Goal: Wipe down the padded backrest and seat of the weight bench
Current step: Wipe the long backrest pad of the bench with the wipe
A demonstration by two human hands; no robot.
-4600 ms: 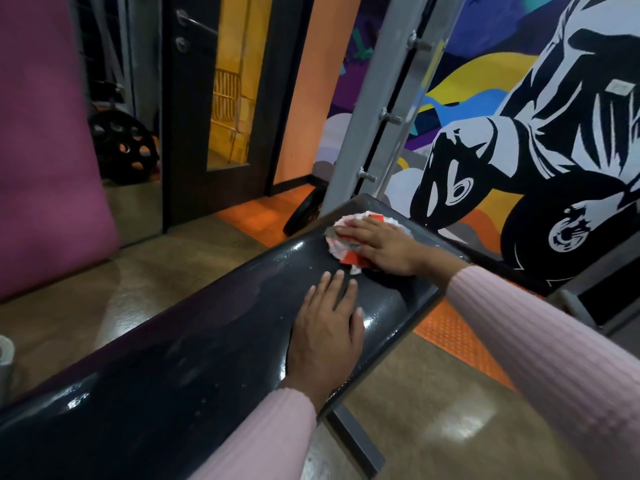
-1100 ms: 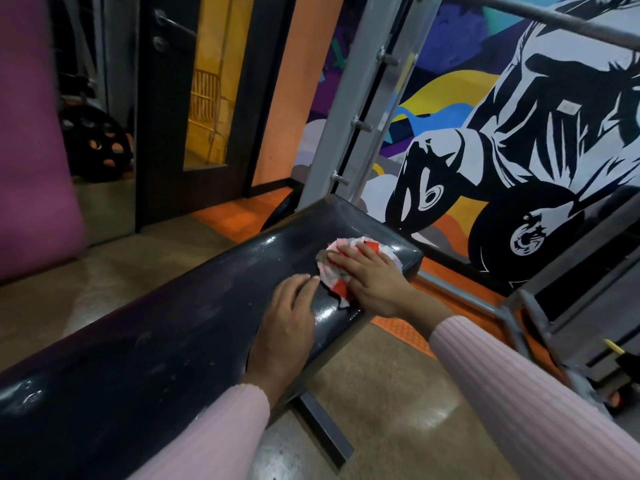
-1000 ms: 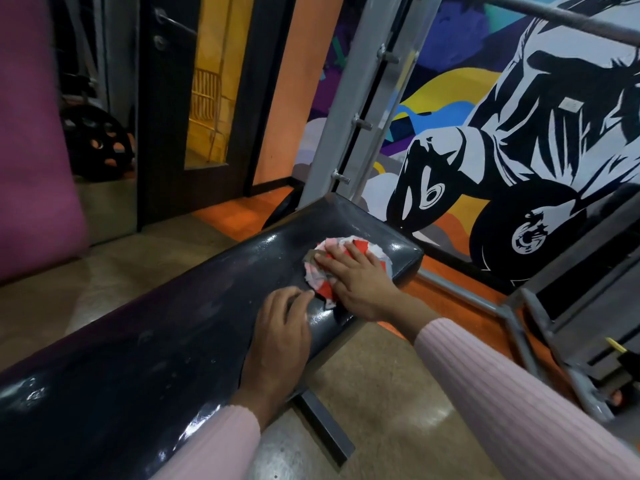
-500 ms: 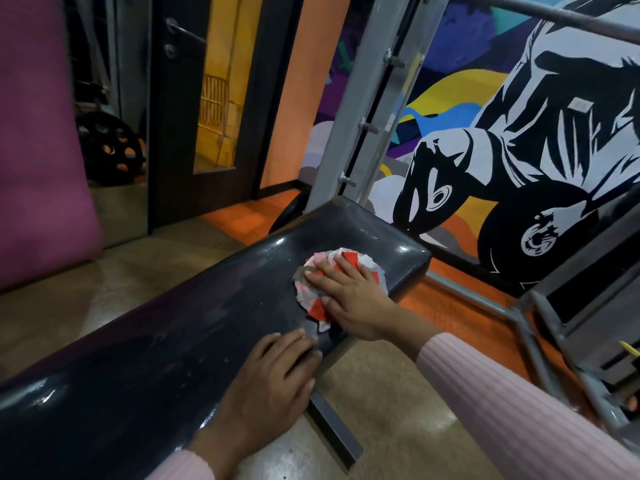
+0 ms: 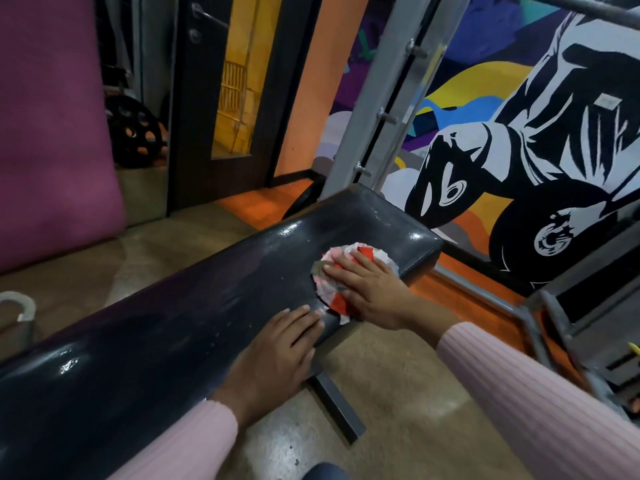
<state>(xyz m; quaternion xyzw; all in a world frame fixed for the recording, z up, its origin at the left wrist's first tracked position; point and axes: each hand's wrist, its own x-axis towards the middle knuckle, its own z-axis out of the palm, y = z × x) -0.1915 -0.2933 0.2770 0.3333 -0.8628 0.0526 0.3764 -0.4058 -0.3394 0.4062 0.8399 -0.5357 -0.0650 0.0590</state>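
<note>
Fingers (image 5: 341, 271) of right hand (image 5: 372, 292) lay flat, spread, pressing red-and-white cloth (image 5: 346, 268) onto bench pad (image 5: 207, 306) near far end, by near edge, likely for wiping pressure. Left hand (image 5: 277, 358) flat on near edge, gripping nothing, apparently bracing.

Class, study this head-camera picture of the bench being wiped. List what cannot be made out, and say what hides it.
- Head view: part of the cloth lies under the right hand.
- Head view: the near end of the bench pad is cut off by the left and lower edges.
- Head view: the pad's edge beneath the left hand is covered by it.
- Head view: the bench leg joins the frame out of sight under the pad.
</note>
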